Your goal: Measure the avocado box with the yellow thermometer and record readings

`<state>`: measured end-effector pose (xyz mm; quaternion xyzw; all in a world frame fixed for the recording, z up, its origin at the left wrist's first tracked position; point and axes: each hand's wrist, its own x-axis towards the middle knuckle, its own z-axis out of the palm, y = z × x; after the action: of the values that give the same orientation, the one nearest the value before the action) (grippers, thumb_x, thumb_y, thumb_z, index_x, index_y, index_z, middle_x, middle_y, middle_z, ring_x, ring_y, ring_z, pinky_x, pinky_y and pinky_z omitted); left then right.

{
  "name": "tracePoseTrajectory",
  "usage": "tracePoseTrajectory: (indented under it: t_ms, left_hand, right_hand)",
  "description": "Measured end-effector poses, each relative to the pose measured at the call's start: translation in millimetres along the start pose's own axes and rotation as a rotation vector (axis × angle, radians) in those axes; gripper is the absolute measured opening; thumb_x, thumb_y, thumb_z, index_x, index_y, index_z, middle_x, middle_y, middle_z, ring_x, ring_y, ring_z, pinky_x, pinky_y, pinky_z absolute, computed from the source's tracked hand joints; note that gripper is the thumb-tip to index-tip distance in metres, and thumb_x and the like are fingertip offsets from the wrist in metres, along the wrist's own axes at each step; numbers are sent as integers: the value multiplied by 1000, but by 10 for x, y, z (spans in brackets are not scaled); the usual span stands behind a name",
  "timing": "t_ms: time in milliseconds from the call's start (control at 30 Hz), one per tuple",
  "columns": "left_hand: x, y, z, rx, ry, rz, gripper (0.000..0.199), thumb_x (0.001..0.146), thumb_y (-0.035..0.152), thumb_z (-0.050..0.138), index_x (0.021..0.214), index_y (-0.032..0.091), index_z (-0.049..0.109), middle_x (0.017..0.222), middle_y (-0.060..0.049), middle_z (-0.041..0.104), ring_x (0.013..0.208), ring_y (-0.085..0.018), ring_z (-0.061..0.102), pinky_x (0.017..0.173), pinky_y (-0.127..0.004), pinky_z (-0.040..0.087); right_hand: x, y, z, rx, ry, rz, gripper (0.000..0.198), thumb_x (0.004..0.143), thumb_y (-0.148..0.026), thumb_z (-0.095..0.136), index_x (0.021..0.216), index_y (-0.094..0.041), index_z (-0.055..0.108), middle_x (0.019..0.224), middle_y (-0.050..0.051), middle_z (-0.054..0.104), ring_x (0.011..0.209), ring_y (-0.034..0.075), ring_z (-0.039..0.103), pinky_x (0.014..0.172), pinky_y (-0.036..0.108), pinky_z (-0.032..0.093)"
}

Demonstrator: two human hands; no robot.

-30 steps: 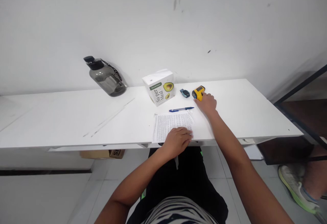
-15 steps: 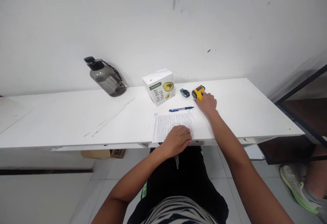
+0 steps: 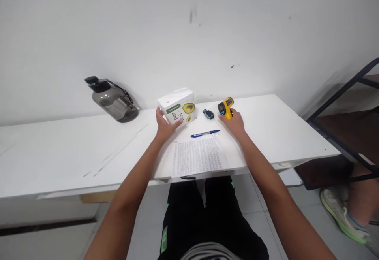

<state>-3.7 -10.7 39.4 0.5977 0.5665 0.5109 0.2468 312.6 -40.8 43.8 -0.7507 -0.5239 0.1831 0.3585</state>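
Note:
My left hand (image 3: 166, 127) grips the near left corner of a white cardboard box (image 3: 174, 101) printed with avocados, thumb on its front and fingers around its left side. My right hand (image 3: 236, 123) is closed on the lower part of a yellow and black infrared thermometer (image 3: 226, 106), whose small screen faces up. A dark watch-like gadget with a blue band (image 3: 208, 113) lies between the box and the thermometer. In front of them a blue pen (image 3: 205, 134) rests just above a sheet of paper (image 3: 197, 157) covered in rows of small writing.
A grey translucent bottle with a black lid (image 3: 115, 102) stands at the back left by the wall. The white table (image 3: 284, 133) ends to the right near a black metal frame (image 3: 340, 98). Another person's leg and shoe (image 3: 343, 214) show at lower right.
My left hand has moved from the paper up and left onto the box. The thermometer has been tilted more upright in my right hand. The camera view has shifted slightly.

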Motion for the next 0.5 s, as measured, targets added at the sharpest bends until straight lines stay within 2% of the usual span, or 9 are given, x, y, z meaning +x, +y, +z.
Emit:
tracePoseTrajectory:
  t_ms: [33, 100, 167, 233, 333, 500]
  left_hand:
    - [58, -49, 28, -62, -38, -39, 119, 61, 41, 94, 154, 24, 22, 161, -24, 38, 149, -38, 44, 120, -59, 42]
    - [96, -120, 76, -141, -52, -101, 103, 65, 42, 92, 146, 23, 33, 146, -20, 56, 132, -35, 61, 110, -56, 53]
    - [80, -163, 94, -141, -20, -133, 85, 66, 44, 92, 133, 23, 44, 133, -16, 65, 120, -32, 68, 100, -54, 59]
    - [60, -183, 81, -131, -7, -128, 77, 66, 45, 92, 127, 22, 50, 128, -14, 68, 115, -31, 70, 96, -53, 61]
    - [54, -174, 35, -181, -32, -109, 70, 68, 46, 88, 125, 21, 55, 125, -13, 71, 114, -31, 70, 98, -54, 60]
    - [15, -93, 19, -234, -28, -10, 83, 67, 52, 87, 136, 23, 52, 132, -12, 68, 120, -33, 68, 101, -54, 60]
  right_hand:
    - [-13, -3, 15, 15, -12, -35, 71, 86, -53, 68, 146, -18, 53, 135, 17, 63, 124, 31, 61, 103, 39, 48]
    - [-48, -22, 51, 43, -30, -125, 66, 85, -46, 67, 144, -18, 54, 133, 15, 66, 122, 30, 62, 102, 39, 50]
    - [-96, -60, 92, 73, -42, -244, 59, 85, -39, 64, 140, -19, 57, 131, 12, 68, 119, 28, 64, 102, 39, 51]
    - [-155, -114, 136, 90, -53, -372, 53, 84, -33, 59, 136, -20, 58, 126, 10, 69, 113, 26, 66, 100, 38, 52]
    - [-251, -190, 197, 67, -99, -529, 55, 81, -28, 56, 135, -18, 59, 121, 10, 71, 109, 26, 68, 97, 38, 55]
    - [-358, -218, 241, 9, -224, -597, 48, 83, -38, 64, 128, -21, 65, 118, 10, 76, 107, 29, 71, 94, 42, 58]
